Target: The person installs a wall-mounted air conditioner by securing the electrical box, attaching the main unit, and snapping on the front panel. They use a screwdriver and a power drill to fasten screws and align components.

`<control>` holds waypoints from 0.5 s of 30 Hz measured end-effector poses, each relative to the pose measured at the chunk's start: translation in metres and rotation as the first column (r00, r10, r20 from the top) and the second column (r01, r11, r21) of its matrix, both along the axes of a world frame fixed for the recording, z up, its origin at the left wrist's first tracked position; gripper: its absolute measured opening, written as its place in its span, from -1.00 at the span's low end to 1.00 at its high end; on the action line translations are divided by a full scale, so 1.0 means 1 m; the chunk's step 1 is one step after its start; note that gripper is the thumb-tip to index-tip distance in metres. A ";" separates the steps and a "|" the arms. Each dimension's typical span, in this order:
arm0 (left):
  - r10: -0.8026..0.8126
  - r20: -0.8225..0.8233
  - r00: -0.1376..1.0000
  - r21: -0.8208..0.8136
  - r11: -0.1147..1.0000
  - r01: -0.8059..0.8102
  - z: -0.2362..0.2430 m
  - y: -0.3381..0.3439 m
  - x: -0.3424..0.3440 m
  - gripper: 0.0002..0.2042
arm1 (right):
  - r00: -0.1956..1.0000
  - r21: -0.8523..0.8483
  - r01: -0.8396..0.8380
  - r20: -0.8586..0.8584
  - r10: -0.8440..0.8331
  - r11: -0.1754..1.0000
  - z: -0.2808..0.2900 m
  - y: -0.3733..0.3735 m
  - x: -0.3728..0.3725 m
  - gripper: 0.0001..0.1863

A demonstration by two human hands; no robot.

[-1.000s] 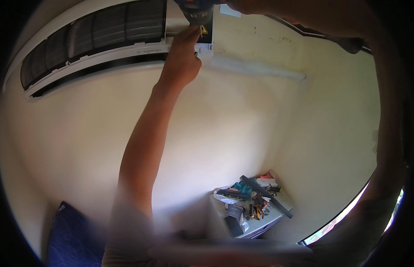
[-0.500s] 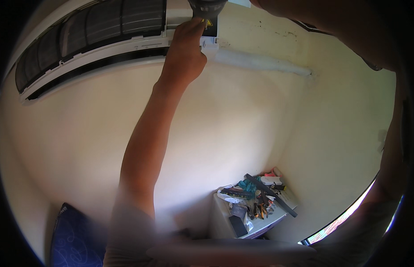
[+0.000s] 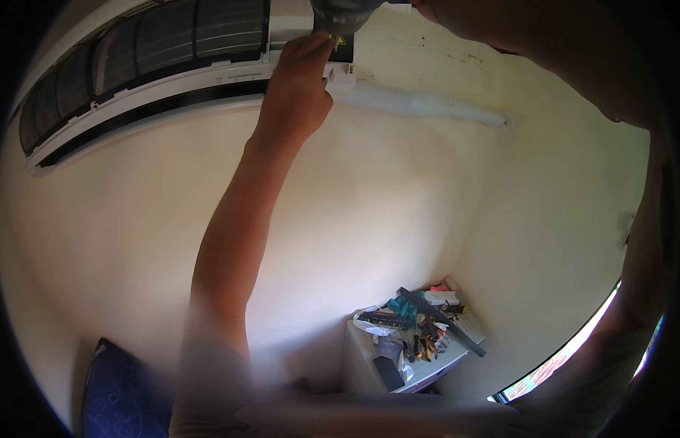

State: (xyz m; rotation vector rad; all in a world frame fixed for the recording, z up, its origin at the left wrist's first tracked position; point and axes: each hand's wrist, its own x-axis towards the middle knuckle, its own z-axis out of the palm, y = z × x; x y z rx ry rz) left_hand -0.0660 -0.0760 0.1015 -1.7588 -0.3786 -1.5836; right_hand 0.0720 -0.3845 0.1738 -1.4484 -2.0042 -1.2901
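A wall-mounted air conditioner (image 3: 157,91) fills the upper left, its cover off and dark mesh filters (image 3: 161,44) exposed. My left hand (image 3: 300,91) is raised to its right end, fingers closed on the thin metal driver bit below a dark power drill (image 3: 345,9). Just behind the fingertips is a black panel with a yellow warning triangle (image 3: 343,45). From the right, my right arm (image 3: 566,51) reaches to the drill; the right hand (image 3: 430,7) is mostly cut off by the top edge, its fingers out of sight. The drill is held up at that side.
A white wrapped pipe (image 3: 428,104) runs from the unit to the room's corner. Below, a small cabinet (image 3: 362,361) carries pliers, screwdrivers (image 3: 425,343), a long dark bar (image 3: 442,321) and a teal cloth (image 3: 403,306). A dark blue patterned mattress or panel (image 3: 124,394) leans at lower left.
The view has shifted slightly, so the air conditioner and cabinet sit a little further left. The drill appears tilted a bit more to the right; both hands keep their places.
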 end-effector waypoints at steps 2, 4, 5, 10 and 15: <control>-0.027 -0.015 1.000 -0.067 0.997 0.026 0.000 -0.001 -0.001 -0.39 | 1.000 -0.001 0.006 0.005 -0.006 1.000 0.000 0.000 0.000 -0.70; -0.036 -0.021 0.999 -0.089 0.995 0.034 0.001 -0.002 -0.002 -0.42 | 1.000 -0.005 0.013 0.005 -0.013 1.000 -0.001 0.001 -0.001 -0.70; -0.031 -0.020 0.999 -0.076 0.997 0.029 0.001 -0.002 -0.002 -0.43 | 1.000 -0.003 0.015 0.006 -0.015 1.000 -0.001 0.002 -0.002 -0.70; 0.026 -0.021 0.999 -0.053 0.998 -0.027 -0.002 -0.002 -0.003 -0.49 | 1.000 -0.017 0.022 0.004 -0.022 1.000 -0.006 0.005 -0.004 -0.70; -0.019 -0.003 1.000 -0.088 0.996 0.019 0.000 -0.003 -0.003 -0.50 | 1.000 -0.004 0.022 0.017 -0.022 1.000 -0.008 0.005 -0.003 -0.70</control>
